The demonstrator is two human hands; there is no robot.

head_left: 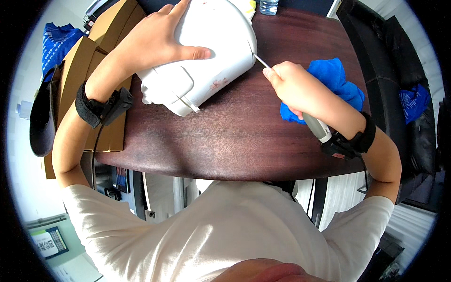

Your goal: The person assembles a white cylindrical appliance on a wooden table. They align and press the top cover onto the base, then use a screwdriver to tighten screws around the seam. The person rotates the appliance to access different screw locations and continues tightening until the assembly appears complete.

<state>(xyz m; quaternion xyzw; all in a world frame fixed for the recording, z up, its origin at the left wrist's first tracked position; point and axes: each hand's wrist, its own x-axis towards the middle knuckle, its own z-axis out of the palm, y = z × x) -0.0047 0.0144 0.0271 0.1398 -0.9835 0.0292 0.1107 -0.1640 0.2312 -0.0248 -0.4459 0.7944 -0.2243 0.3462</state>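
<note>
A white plastic kitchen appliance [211, 61], lying on its side, rests on the dark wooden table [225, 141]. My left hand [159, 40] lies flat on its upper side, fingers spread, pressing it down. My right hand [300, 89] grips a screwdriver [315, 127] with a grey-white handle; its thin metal shaft [261, 61] reaches to the appliance's right edge and its tip touches the rim there. Both wrists wear black straps.
A crumpled blue cloth [336, 77] lies on the table behind my right hand. Brown cardboard boxes [82, 61] are stacked at the table's left edge. A clear bottle [268, 6] stands at the far side. A black chair [399, 70] is on the right.
</note>
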